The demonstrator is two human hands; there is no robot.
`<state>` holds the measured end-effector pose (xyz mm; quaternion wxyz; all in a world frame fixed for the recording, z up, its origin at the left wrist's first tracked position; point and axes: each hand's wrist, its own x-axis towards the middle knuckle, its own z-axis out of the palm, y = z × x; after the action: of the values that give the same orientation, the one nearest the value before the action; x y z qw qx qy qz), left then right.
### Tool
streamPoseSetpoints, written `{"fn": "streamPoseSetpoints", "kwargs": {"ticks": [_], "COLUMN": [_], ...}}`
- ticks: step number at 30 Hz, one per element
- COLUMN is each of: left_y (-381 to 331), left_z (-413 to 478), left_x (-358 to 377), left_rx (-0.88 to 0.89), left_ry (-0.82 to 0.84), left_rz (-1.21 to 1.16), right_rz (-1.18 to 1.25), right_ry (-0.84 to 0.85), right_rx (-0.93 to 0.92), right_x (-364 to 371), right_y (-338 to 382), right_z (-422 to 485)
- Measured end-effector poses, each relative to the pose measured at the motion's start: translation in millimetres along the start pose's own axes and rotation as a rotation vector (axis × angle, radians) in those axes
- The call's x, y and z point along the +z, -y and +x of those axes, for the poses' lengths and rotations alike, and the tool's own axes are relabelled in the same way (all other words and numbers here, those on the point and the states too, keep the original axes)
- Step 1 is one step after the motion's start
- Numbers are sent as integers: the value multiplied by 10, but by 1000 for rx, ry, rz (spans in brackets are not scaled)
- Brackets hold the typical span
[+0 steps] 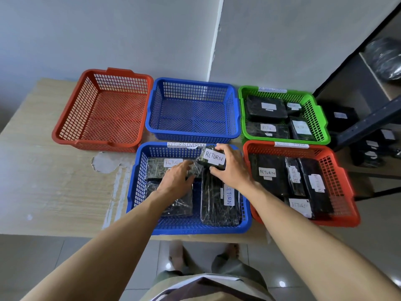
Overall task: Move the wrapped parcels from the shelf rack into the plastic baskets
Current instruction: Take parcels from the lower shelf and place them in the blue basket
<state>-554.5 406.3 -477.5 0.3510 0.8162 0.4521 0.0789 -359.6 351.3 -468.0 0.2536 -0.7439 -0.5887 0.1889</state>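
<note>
Both hands, left hand (176, 178) and right hand (231, 168), clamped on one parcel (211, 158) over near blue basket (195, 228); five baskets total.

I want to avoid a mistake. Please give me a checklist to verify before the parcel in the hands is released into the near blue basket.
1. Right hand grips the small parcel: ok.
2. Left hand steadies its wrap: ok.
3. Parcel is above the near blue basket: ok.
4. Free floor space directly under it: cannot tell.
5. "RETURN" label faces up: ok.
6. Far blue basket has space if needed: ok.
</note>
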Motion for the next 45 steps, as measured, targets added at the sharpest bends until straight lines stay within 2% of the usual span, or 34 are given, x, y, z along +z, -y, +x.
{"fn": "streamPoseSetpoints", "kwargs": {"ticks": [4,9,18,26,29,37,45], "left_y": [-108,-394,-1017,-1287,-1342,-1264,-1221], "left_z": [-17,-63,-243,-450,-495,-531,-544], "left_x": [-7,68,435,771,834,835,819], "left_rx": [52,105,101,82,64,32,9], "left_ry": [-44,-96,-163,-198,-223,-234,-214], "left_rz": [7,-6,23,37,45,76,93], "right_rz": [86,52,58,-145,-122,-212,-280], "right_ry": [32,93,83,372,457,623,714], "right_rx": [-28,-25,-45,33,86,108,193], "right_x": [-321,-619,-1126,-1272,-1256,-1188,-1004], "right_y": [-63,-328,-781,-1127,-1158,-1284,-1330], "right_z": [-32,-247,-657,-977,-1025,-1043,-943]}}
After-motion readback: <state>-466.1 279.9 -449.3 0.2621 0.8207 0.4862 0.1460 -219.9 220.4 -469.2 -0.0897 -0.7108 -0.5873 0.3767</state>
